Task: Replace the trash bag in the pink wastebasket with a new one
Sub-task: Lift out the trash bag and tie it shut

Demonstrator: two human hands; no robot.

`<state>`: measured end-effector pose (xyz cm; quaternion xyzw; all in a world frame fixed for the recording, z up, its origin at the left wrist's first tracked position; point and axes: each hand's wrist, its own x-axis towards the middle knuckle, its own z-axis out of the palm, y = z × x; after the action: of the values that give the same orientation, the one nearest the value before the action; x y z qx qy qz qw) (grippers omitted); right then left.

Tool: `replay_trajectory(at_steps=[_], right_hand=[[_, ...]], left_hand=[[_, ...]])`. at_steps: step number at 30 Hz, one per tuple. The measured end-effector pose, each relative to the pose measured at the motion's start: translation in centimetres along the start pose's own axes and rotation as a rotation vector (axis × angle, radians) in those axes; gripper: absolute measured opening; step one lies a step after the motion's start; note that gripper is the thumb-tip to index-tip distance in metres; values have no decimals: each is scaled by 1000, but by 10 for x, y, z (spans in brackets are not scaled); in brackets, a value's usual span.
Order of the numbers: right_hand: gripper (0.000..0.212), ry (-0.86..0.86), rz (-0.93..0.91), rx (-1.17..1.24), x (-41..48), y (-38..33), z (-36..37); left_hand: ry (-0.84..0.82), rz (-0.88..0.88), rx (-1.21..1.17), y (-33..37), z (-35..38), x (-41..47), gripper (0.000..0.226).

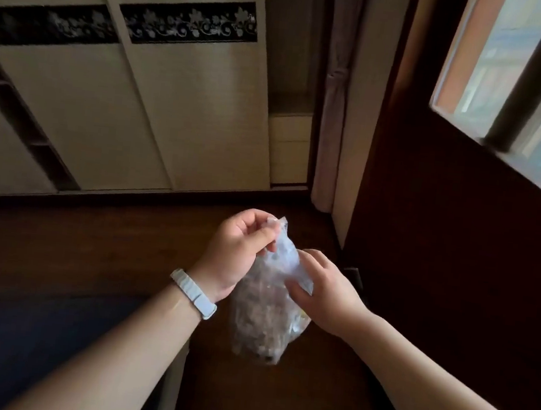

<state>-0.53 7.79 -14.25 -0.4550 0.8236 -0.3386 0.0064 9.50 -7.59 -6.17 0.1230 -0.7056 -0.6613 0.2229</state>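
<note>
A clear plastic trash bag (263,324) with brownish rubbish in its bottom hangs in mid-air over the dark floor. My left hand (237,251) pinches the gathered top of the bag between thumb and fingers. My right hand (324,287) grips the bag's neck just below, fingers curled on the plastic. A white band sits on my left wrist. The pink wastebasket is not in view.
A cream sliding wardrobe (159,103) with a black floral strip stands ahead. A tied curtain (332,111) hangs in the corner. A window (522,81) is on the right wall. Something dark blue (14,345) lies at lower left. The dark wooden floor (107,248) spreads between.
</note>
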Motion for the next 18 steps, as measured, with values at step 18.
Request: replay_trajectory(at_steps=[18], right_hand=[[54,-56,-49,-19,305,-39,118]], left_hand=[[54,26,-66,-28,-217,225,7]])
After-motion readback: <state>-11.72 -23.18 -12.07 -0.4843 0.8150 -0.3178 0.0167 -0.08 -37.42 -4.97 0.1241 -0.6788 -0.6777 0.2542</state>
